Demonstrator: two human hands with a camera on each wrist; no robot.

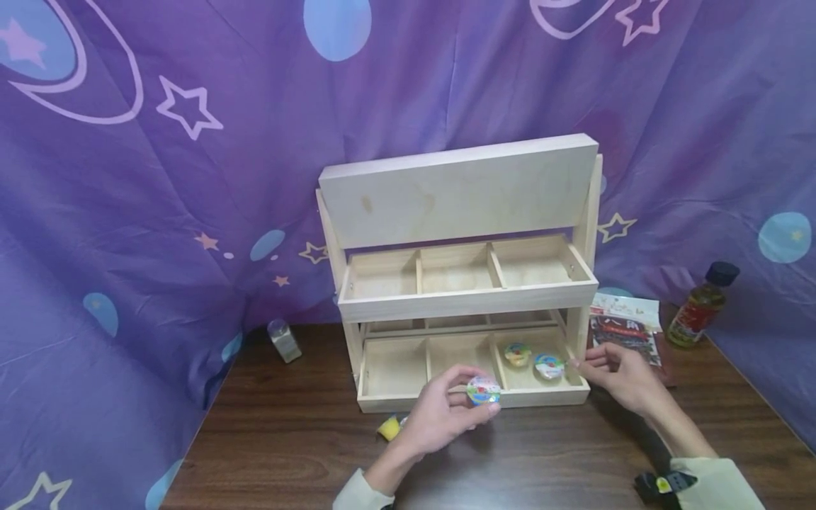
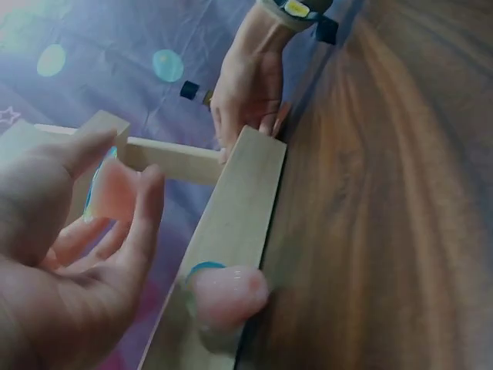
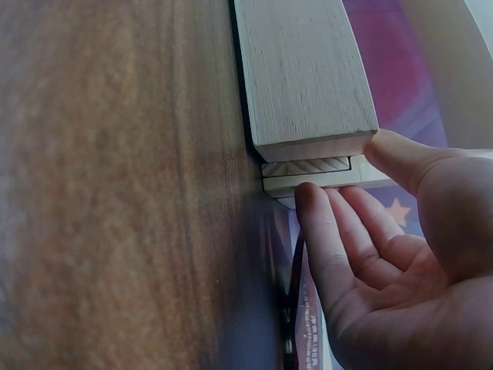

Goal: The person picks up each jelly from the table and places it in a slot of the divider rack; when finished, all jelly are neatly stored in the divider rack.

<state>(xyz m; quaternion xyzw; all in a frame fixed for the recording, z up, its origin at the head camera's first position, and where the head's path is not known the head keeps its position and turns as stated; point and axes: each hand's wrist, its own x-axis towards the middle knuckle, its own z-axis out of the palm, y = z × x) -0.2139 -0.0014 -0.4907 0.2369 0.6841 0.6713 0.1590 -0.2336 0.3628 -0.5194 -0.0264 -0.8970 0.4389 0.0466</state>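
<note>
the left hand pinches a jelly cup between thumb and bent fingers, held up just in front of the wooden rack, near its lower tier. the right hand is half curled and grips the rack's lower right front corner, thumb on one face, fingertips on the side. two more cups lie in the rack's lower right compartment. a packet and a bottle are on the desk right of the rack.
</note>
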